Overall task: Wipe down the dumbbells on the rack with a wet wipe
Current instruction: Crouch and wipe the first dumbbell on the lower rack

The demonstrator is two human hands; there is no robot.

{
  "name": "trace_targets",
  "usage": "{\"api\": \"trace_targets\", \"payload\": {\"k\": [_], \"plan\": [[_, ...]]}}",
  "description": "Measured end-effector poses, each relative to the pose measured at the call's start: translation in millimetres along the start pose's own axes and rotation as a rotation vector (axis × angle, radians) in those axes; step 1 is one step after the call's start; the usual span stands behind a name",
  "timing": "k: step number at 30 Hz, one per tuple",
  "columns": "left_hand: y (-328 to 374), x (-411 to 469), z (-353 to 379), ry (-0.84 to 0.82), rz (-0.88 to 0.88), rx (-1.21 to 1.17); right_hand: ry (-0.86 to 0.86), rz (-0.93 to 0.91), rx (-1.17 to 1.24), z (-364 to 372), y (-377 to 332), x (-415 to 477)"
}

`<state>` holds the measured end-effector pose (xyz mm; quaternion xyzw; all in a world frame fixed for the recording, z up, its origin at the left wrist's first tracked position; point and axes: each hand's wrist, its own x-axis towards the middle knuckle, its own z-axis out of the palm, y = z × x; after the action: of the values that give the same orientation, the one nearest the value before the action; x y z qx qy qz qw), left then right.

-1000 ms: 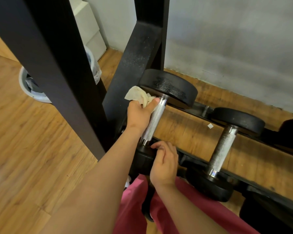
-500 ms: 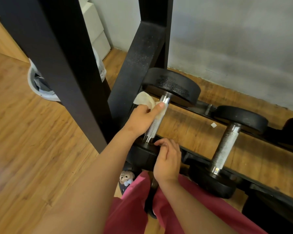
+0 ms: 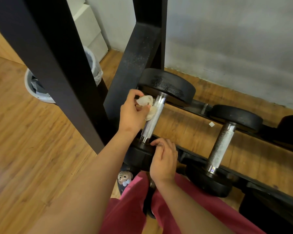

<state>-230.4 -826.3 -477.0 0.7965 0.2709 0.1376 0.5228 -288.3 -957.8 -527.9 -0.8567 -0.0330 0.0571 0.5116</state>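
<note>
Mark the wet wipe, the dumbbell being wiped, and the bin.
wet wipe [image 3: 145, 100]: head view, on its crumpled white upper fold.
wiped dumbbell [image 3: 153, 121]: head view, middle of the knurled handle.
bin [image 3: 94, 68]: head view, liner-covered wall on its right side.

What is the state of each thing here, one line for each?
Left hand: pinches the wet wipe.
Wet wipe: crumpled, against the end dumbbell's handle.
Right hand: holds the end dumbbell's near head.
End dumbbell: lying on the rack.
Next dumbbell: lying on the rack, untouched.
</note>
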Motion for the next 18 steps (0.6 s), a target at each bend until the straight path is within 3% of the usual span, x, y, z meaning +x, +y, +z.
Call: {"api": "trace_targets", "payload": {"k": [3,10,15,18], "plan": [[-2.3,1.1,-0.5,-0.065,-0.002,0.048,0.0,-0.003,-0.003,0.3,0.0,0.2],[3.1,-1.7,-9.5,-0.173,-0.178,-0.305,0.003,-0.011,-0.013,-0.1,0.7,-0.3],[-1.8,1.7,-5.6,-0.165,-0.123,-0.159,0.0,-0.005,-0.015,0.0,0.3,-0.2],[-4.9,3.9,-1.7,-0.217,-0.198,-0.127,-0.001,-0.001,-0.018,0.4,-0.2,-0.4]]}}
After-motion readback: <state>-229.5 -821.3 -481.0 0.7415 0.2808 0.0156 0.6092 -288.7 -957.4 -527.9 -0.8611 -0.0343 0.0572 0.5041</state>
